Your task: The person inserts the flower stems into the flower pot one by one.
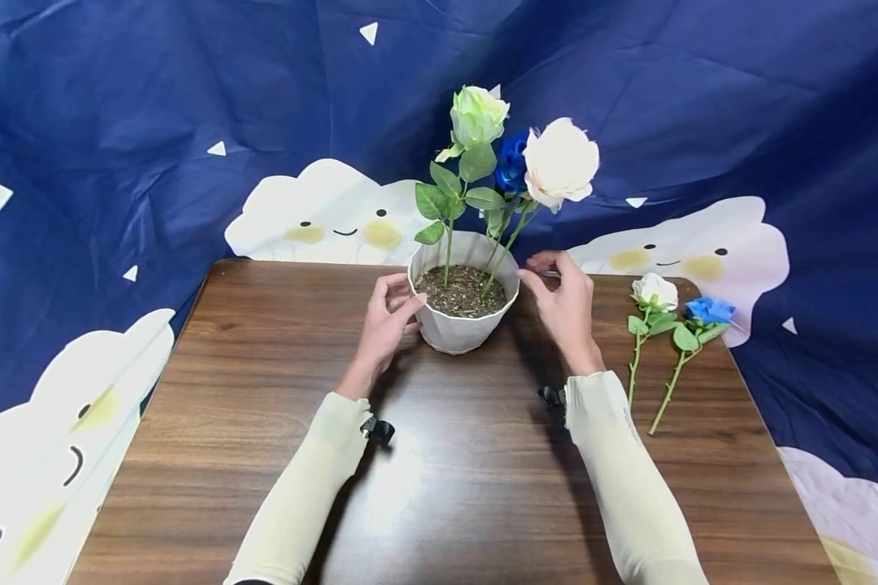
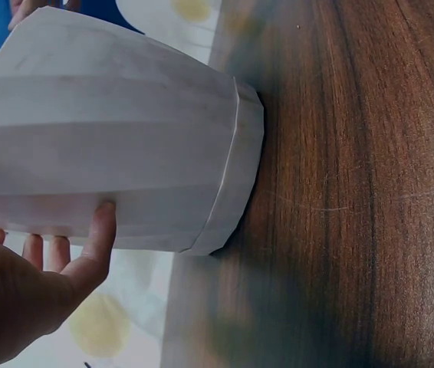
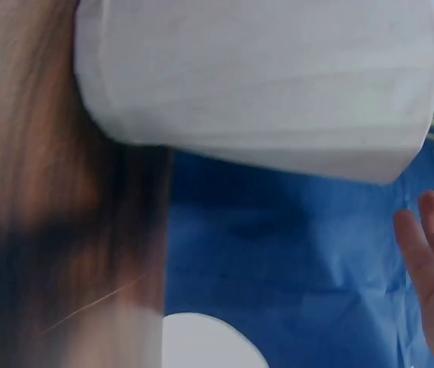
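Note:
A white faceted flowerpot [image 1: 459,331] stands upright on the table, filled with dark soil [image 1: 462,292]. Planted in it are a pale green rose [image 1: 478,118], a blue rose [image 1: 511,164] and a cream-white rose [image 1: 562,162], on leafy stems. My left hand [image 1: 389,318] holds the pot's left side, its thumb by the rim and its fingers bent round the wall; in the left wrist view a fingertip rests on the pot wall [image 2: 110,153]. On the other side, my right hand [image 1: 565,302] hovers beside the rim, loosely curved and holding nothing. A gap separates its fingers from the pot in the right wrist view.
On the right of the brown wooden table [image 1: 263,366] lie a white rose [image 1: 654,292] and a blue rose [image 1: 710,310], their stems toward me. A dark blue cloth [image 1: 190,97] with smiling clouds hangs behind the table's far edge.

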Demonstrator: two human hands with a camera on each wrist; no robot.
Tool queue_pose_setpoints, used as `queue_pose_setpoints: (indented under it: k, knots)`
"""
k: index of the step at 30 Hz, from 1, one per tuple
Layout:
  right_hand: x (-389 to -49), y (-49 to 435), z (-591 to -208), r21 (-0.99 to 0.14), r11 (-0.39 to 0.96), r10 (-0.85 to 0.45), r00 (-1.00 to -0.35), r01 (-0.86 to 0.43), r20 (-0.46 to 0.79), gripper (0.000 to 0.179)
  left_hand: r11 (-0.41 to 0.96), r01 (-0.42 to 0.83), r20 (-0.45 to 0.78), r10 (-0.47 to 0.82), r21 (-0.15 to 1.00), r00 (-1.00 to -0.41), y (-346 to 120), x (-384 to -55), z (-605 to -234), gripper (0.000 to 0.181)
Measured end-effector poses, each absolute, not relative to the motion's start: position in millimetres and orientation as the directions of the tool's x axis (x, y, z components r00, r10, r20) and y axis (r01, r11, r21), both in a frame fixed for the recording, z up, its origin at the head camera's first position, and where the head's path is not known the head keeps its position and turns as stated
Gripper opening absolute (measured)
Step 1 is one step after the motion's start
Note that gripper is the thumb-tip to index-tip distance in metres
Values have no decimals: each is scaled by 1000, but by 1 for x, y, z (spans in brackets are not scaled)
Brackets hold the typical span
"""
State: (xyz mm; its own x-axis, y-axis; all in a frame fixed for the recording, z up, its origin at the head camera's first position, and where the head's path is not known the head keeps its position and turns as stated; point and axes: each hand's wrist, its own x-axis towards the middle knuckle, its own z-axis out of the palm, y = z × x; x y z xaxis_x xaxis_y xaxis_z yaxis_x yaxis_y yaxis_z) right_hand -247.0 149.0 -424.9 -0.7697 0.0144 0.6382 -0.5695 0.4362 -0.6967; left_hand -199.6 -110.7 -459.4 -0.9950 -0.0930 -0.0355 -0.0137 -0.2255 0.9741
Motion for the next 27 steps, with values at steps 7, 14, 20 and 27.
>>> queue_pose_setpoints:
  k: [7,14,20,27]
  knots:
    - [-241,168,-442,-679,472,-10,-774,-563,634,34,-233,-21,-45,-98,972,-994,-112,-200,-461,50]
    - [-236,192,-449,-711,506,42,-810,-488,586,38,-234,-20,-41,-84,972,-996,-111,-199,-461,51]
    - [-235,220,-458,-747,536,132,-835,-394,535,39,-227,-27,-48,-87,974,-995,-112,-198,-462,51]
    - [-230,247,-468,-801,541,231,-871,-256,434,43,-230,-28,-48,-85,973,-995,-111,-199,-462,50]
